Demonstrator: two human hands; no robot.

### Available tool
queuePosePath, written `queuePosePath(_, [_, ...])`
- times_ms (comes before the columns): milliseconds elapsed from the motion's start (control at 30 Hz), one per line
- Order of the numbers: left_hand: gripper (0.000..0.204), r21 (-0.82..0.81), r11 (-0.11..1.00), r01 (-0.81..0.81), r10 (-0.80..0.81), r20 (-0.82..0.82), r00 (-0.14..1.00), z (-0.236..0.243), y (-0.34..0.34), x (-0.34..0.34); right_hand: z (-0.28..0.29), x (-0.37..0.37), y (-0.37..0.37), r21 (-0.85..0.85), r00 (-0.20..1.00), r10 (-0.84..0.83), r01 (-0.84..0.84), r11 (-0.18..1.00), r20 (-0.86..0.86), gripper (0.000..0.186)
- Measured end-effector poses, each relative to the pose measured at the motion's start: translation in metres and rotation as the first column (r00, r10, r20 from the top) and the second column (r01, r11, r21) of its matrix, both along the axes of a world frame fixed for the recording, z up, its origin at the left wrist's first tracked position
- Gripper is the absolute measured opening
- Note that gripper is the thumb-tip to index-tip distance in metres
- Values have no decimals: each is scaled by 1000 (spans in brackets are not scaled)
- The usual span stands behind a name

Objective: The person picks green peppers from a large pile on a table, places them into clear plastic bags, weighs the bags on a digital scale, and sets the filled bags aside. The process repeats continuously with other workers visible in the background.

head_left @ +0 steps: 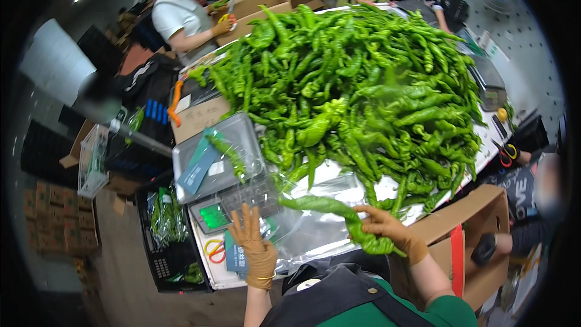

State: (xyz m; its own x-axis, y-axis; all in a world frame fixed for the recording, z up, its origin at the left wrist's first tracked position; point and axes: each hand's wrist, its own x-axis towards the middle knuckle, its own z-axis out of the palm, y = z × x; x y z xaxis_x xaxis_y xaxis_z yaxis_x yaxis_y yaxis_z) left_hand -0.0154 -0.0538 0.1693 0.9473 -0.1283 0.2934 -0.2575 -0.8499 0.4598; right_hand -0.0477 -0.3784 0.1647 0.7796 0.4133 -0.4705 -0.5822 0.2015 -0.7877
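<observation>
A long green pepper (339, 215), curved and wrinkled, is held low in the middle of the view, just over a clear plastic bag (315, 230) spread on the white table (209, 269). The right hand (390, 230), in a tan glove, closes thumb and fingers around the pepper's thicker end, while its thin end points left toward the scale. The pepper looks light, slightly bendy and glossy, so it could slide in a loose hold; the firm, thick part near the stem seems the safest place to grasp, since the thin tip would likely snap or bruise. The left hand (254, 239), also gloved, holds nothing: its fingers are spread wide, reaching up toward the keypad of a digital scale (221, 166), whose metal tray carries one pepper and a teal card. Beyond the bag, a huge heap of green peppers (357, 85) fills the table. Orange-handled scissors (213, 249) lie near the left hand. An open cardboard box (478, 230) stands to the right, and a black crate (172, 236) of bagged peppers sits left. Other people work at the far side.
</observation>
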Motion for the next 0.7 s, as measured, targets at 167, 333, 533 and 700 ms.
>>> queuePosePath(167, [95,4,1000,22,-22,-1,1000,-1,-2,1,2,24,85,23,994,97,-96,995,-41,52])
queuePosePath(333, [93,40,994,106,-106,-3,994,-8,-3,-5,-59,106,198,-107,950,-3,39,993,313,60])
queuePosePath(533, [87,61,992,108,-109,14,994,-21,8,-7,-74,216,260,-296,406,149,327,897,901,63])
queuePosePath(700, [83,-76,997,3,-6,-37,999,-29,11,-10,-61,111,161,-146,794,240,-190,971,559,41])
